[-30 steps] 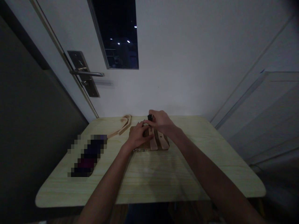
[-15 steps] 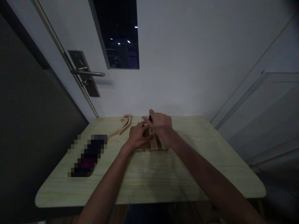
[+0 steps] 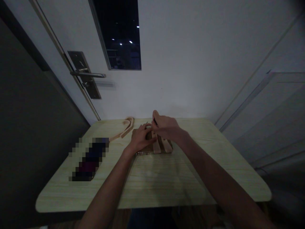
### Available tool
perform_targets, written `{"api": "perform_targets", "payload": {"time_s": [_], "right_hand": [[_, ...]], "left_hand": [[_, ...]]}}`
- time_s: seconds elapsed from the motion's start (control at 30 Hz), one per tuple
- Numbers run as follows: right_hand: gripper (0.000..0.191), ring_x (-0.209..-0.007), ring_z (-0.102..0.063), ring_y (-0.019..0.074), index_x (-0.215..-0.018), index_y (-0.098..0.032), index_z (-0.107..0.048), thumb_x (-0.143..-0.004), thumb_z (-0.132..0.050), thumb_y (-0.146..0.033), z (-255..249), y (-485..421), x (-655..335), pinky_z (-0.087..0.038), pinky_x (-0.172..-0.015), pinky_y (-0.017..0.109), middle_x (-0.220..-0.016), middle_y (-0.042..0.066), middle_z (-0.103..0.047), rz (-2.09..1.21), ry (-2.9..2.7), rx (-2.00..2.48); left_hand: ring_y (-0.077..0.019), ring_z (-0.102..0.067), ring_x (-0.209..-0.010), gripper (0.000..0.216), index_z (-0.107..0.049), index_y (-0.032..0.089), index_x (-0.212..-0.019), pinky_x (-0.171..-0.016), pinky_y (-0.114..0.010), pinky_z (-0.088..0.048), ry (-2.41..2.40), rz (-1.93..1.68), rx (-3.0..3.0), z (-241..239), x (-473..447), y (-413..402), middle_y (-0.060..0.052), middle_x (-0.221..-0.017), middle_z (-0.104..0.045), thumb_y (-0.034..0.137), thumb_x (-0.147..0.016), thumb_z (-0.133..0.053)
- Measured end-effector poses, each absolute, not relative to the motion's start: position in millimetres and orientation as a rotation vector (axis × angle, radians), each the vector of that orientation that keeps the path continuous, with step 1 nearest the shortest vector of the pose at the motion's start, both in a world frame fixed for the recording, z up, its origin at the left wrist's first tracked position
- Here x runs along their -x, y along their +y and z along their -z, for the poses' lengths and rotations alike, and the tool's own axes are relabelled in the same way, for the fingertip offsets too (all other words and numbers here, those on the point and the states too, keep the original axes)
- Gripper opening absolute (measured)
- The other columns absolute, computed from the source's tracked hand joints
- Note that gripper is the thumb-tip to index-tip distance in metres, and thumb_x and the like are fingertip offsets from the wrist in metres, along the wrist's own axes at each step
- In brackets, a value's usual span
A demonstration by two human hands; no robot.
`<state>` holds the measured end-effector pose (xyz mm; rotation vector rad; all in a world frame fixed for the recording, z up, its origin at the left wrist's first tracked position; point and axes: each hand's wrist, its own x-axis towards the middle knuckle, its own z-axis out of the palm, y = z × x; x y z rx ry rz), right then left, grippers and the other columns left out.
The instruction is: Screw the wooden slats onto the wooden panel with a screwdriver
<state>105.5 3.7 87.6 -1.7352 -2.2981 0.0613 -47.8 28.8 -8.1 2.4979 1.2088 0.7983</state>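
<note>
A brown wooden board (image 3: pixel 149 149) lies flat on the table, with two paler wooden strips across it. My left hand (image 3: pixel 139 138) is over its left part, thumb and fingers curved around the far half of the nearer-to-middle strip (image 3: pixel 156 147), pressing on it. My right hand (image 3: pixel 166 125) is a fist above the board's far edge, wrapped around a dark screwdriver-like tool (image 3: pixel 155 121); only a bit of its black handle shows and its tip is hidden. To the right, the second strip (image 3: pixel 167 145) has a small dark hole and shows below my right wrist.
A wooden hook-shaped piece (image 3: pixel 126 127) lies at the table's back left. Left of my left forearm is a pixelated dark object (image 3: pixel 91 159). The pale table (image 3: pixel 195 187) meets a white door with a metal lever handle (image 3: pixel 89 75).
My right fist has turned and its wrist has shifted slightly right, uncovering more of the right-hand strip. My left hand and the board stay where they were.
</note>
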Motion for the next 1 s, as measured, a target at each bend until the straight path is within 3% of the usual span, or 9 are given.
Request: {"api": "perform_targets", "payload": {"time_s": [0.1, 0.23, 0.47, 0.6, 0.8, 1.0], "right_hand": [[0.021, -0.069, -0.061, 0.02, -0.11, -0.019, -0.05, -0.093, -0.044, -0.029, -94, 4, -112, -0.033, -0.056, 0.029, -0.089, 0.012, -0.069, -0.045, -2.359, 1.681], [0.023, -0.074, -0.061, 0.0183, -0.106, -0.023, -0.053, -0.093, -0.045, -0.04, -96, 6, -115, -0.033, -0.058, 0.027, -0.091, 0.008, -0.069, 0.012, -2.429, 1.65], [0.034, -0.083, -0.064, 0.0198, -0.117, -0.024, -0.053, -0.096, -0.038, -0.046, -99, 12, -110, -0.036, -0.06, 0.026, -0.1, 0.008, -0.071, 0.019, -2.418, 1.741], [0.046, -0.088, -0.066, 0.0222, -0.109, -0.024, -0.061, -0.094, -0.035, -0.057, -102, 13, -109, -0.04, -0.065, 0.028, -0.101, 0.01, -0.071, 0.068, -2.414, 1.817], [0.055, -0.09, -0.067, 0.0256, -0.098, -0.021, -0.069, -0.093, -0.032, -0.06, -100, 11, -102, -0.044, -0.069, 0.032, -0.095, 0.013, -0.072, 0.109, -2.327, 1.944], [0.038, -0.083, -0.064, 0.0205, -0.125, -0.029, -0.048, -0.098, -0.032, -0.049, -89, 5, -100, -0.039, -0.06, 0.027, -0.105, 0.006, -0.067, 0.087, -2.273, 1.812]], "left_hand": [[-0.0292, -0.051, -0.119, 0.041, -0.064, 0.023, -0.116, -0.1, -0.046, -0.044, 1.238, -0.767, -2.506, 8, 48, 29, -0.008, -0.135, -0.05, 0.041, -0.08, -0.067], [-0.0298, -0.05, -0.119, 0.043, -0.064, 0.021, -0.117, -0.101, -0.046, -0.043, 1.28, -0.736, -2.528, 9, 47, 30, -0.01, -0.133, -0.051, 0.043, -0.08, -0.067], [-0.0286, -0.051, -0.118, 0.042, -0.063, 0.024, -0.118, -0.099, -0.045, -0.044, 1.278, -0.761, -2.538, 10, 47, 30, -0.008, -0.132, -0.052, 0.043, -0.081, -0.066], [-0.0292, -0.051, -0.117, 0.041, -0.064, 0.022, -0.115, -0.098, -0.045, -0.044, 1.284, -0.772, -2.535, 11, 48, 30, -0.009, -0.132, -0.052, 0.045, -0.081, -0.066], [-0.0286, -0.052, -0.116, 0.042, -0.064, 0.022, -0.117, -0.098, -0.044, -0.045, 1.27, -0.754, -2.547, 11, 49, 30, -0.008, -0.131, -0.053, 0.043, -0.08, -0.067], [-0.0287, -0.052, -0.116, 0.044, -0.062, 0.023, -0.12, -0.097, -0.045, -0.045, 1.279, -0.735, -2.526, 7, 47, 27, -0.009, -0.131, -0.053, 0.042, -0.081, -0.066]]}}
